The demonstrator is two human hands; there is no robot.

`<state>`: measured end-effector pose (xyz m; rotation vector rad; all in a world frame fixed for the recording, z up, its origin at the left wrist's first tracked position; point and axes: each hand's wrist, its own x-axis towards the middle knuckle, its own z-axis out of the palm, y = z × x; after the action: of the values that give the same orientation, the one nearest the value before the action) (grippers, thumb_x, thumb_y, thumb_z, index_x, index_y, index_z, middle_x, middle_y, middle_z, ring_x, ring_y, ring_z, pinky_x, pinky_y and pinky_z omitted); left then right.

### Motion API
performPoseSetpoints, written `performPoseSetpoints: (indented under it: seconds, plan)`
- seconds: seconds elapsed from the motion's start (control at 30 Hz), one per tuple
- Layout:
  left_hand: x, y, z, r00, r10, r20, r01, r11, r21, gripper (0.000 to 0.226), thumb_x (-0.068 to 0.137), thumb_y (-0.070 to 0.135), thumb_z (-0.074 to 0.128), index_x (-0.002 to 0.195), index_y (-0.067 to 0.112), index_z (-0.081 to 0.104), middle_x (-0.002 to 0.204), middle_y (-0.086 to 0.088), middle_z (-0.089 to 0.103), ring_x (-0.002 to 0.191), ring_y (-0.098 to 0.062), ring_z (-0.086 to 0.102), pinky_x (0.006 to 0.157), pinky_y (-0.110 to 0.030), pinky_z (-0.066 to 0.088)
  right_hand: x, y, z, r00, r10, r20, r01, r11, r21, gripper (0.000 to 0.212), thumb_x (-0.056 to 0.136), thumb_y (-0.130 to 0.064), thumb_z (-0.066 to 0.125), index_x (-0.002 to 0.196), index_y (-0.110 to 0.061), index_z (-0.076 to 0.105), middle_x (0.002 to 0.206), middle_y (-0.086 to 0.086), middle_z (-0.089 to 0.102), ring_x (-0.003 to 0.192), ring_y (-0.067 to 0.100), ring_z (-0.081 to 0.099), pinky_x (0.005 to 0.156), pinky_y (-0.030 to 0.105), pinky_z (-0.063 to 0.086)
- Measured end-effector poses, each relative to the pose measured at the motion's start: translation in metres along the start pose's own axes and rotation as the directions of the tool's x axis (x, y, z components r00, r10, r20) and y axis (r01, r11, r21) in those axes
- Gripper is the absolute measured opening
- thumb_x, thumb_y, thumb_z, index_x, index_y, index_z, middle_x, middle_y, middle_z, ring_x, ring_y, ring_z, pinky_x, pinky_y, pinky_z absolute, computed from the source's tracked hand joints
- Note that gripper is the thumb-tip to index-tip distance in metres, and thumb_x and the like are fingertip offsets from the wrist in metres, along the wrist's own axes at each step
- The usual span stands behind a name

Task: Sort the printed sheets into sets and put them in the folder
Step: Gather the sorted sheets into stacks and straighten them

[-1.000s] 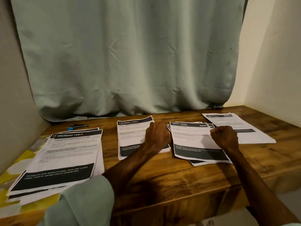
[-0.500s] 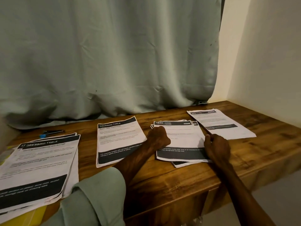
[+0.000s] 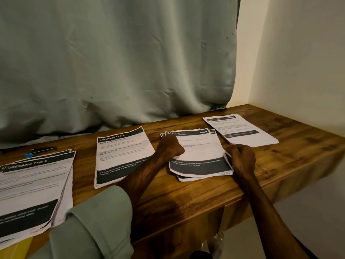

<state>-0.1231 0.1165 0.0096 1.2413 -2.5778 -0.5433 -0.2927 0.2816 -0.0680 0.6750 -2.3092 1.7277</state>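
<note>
Printed sheets lie in four groups on the wooden desk (image 3: 186, 199). A thick "Dressing Table" stack (image 3: 33, 187) sits at the left, with a single "Dressing Table" sheet (image 3: 121, 154) beside it. In the middle right lies a "Kitchen" stack (image 3: 199, 156), and a further sheet (image 3: 240, 129) lies at the far right. My left hand (image 3: 170, 147), fingers curled, sits on the Kitchen stack's upper left edge. My right hand (image 3: 240, 157) pinches that stack's right edge. A yellow folder (image 3: 16, 247) peeks out under the left stack.
A dark pen with a blue tip (image 3: 40, 150) lies at the back left. A grey-green curtain (image 3: 115, 62) hangs behind the desk, and a pale wall (image 3: 298, 71) closes the right side. The desk's front edge runs just below my forearms.
My left hand has shifted from the single "Dressing Table" sheet to the Kitchen stack's left edge. My right hand slid to that stack's right edge. The view has turned rightward.
</note>
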Motion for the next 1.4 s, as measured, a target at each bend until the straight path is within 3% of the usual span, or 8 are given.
performPoseSetpoints:
  seconds: [0.13,0.23,0.33,0.53,0.8,0.9,1.1,1.4]
  plan:
    - [-0.001,-0.003,-0.006,0.996,-0.063,0.067,0.073,0.984,-0.162,0.057,0.086,0.020,0.080,0.137,0.005,0.057,0.137,-0.014,0.062,0.118,-0.030,0.063,0.092,-0.039,0.058,0.003,-0.001,0.000,0.997,0.070,0.015,-0.070,0.997,-0.030,0.026,0.098,-0.026,0.060,0.093,-0.009,0.079,0.102,0.011,0.076,0.086,0.021,0.063,0.091,0.044,0.054]
    - [-0.005,-0.002,-0.008,0.977,-0.152,0.152,0.200,0.902,-0.382,0.054,0.083,0.013,0.082,0.131,0.006,0.058,0.134,-0.014,0.064,0.107,-0.027,0.066,0.071,-0.032,0.058,0.001,-0.001,-0.001,0.996,0.087,0.021,-0.087,0.996,-0.012,0.024,0.097,-0.027,0.061,0.092,-0.010,0.078,0.100,0.008,0.076,0.088,0.023,0.068,0.090,0.047,0.057]
    - [-0.007,-0.001,-0.002,0.957,-0.203,0.208,0.286,0.780,-0.557,0.053,0.083,0.004,0.080,0.131,0.005,0.059,0.134,-0.014,0.064,0.110,-0.029,0.067,0.070,-0.028,0.056,0.000,-0.003,-0.002,0.993,0.107,0.039,-0.106,0.994,-0.032,0.026,0.097,-0.031,0.063,0.094,-0.011,0.078,0.098,0.007,0.077,0.086,0.024,0.069,0.088,0.043,0.057]
    - [-0.007,-0.002,0.001,0.925,-0.181,0.334,0.369,0.638,-0.676,0.039,0.088,-0.006,0.069,0.125,0.001,0.061,0.127,-0.016,0.068,0.101,-0.032,0.069,0.075,-0.034,0.058,-0.001,-0.005,-0.005,0.990,0.110,0.083,-0.103,0.991,-0.084,0.024,0.095,-0.031,0.068,0.097,-0.011,0.080,0.097,0.007,0.077,0.086,0.024,0.070,0.082,0.035,0.055]
    - [-0.023,-0.024,-0.012,0.991,-0.040,0.125,0.114,0.733,-0.670,0.038,0.096,0.012,0.069,0.130,0.014,0.052,0.124,-0.004,0.064,0.095,-0.020,0.063,0.063,-0.025,0.050,-0.011,-0.016,-0.010,0.964,0.192,0.183,-0.204,0.978,0.051,0.033,0.094,-0.045,0.066,0.087,-0.015,0.077,0.080,0.004,0.076,0.073,0.021,0.073,0.079,0.045,0.062]
    - [-0.027,-0.041,-0.023,0.996,0.038,0.081,0.027,0.733,-0.679,0.030,0.097,0.018,0.069,0.122,0.022,0.053,0.123,-0.002,0.065,0.098,-0.019,0.063,0.078,-0.033,0.054,-0.020,-0.022,-0.016,0.912,0.191,0.362,-0.303,0.910,0.283,0.032,0.087,-0.045,0.077,0.096,-0.014,0.077,0.090,0.002,0.079,0.085,0.022,0.077,0.087,0.050,0.061]
    - [-0.037,-0.071,-0.042,0.989,0.145,0.022,-0.079,0.655,-0.752,0.034,0.093,0.018,0.073,0.124,0.026,0.061,0.122,0.001,0.071,0.109,-0.022,0.069,0.097,-0.045,0.056,-0.045,-0.071,-0.016,0.745,0.074,0.663,-0.554,0.622,0.554,0.032,0.094,-0.002,0.067,0.126,-0.005,0.064,0.121,0.013,0.073,0.111,0.035,0.071,0.102,0.057,0.052]
    - [-0.045,-0.079,-0.082,0.977,0.132,-0.170,-0.212,0.459,-0.863,0.029,0.092,0.029,0.074,0.118,0.018,0.071,0.109,0.001,0.078,0.099,-0.018,0.075,0.088,-0.038,0.060,-0.039,-0.148,0.000,0.896,-0.041,0.443,-0.253,0.773,0.582,0.029,0.097,0.000,0.061,0.123,-0.013,0.062,0.106,-0.007,0.072,0.085,0.005,0.074,0.063,0.018,0.056]
